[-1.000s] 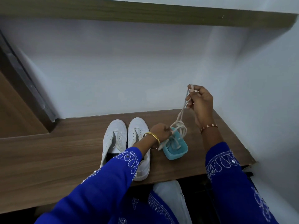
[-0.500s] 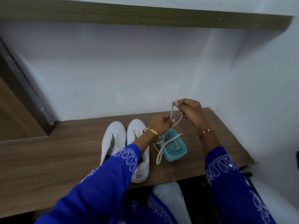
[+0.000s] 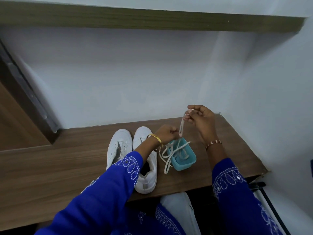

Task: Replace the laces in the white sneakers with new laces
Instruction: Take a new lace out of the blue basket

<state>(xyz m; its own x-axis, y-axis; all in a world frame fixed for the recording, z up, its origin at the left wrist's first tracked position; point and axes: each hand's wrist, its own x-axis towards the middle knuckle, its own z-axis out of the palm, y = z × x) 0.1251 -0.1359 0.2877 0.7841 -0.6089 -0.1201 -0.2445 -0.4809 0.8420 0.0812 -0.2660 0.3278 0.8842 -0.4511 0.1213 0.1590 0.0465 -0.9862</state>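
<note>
Fingers (image 3: 188, 114) of both hands pinch lace (image 3: 181, 126) above tub (image 3: 189, 162).

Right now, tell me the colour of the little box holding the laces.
Teal box, head view.

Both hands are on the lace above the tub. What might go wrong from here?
1. The white lace, pinched by the left hand and right hand, trails into the small teal plastic tub; pulling may tip it.
2. Loops over the tub's rim may tangle.
</note>
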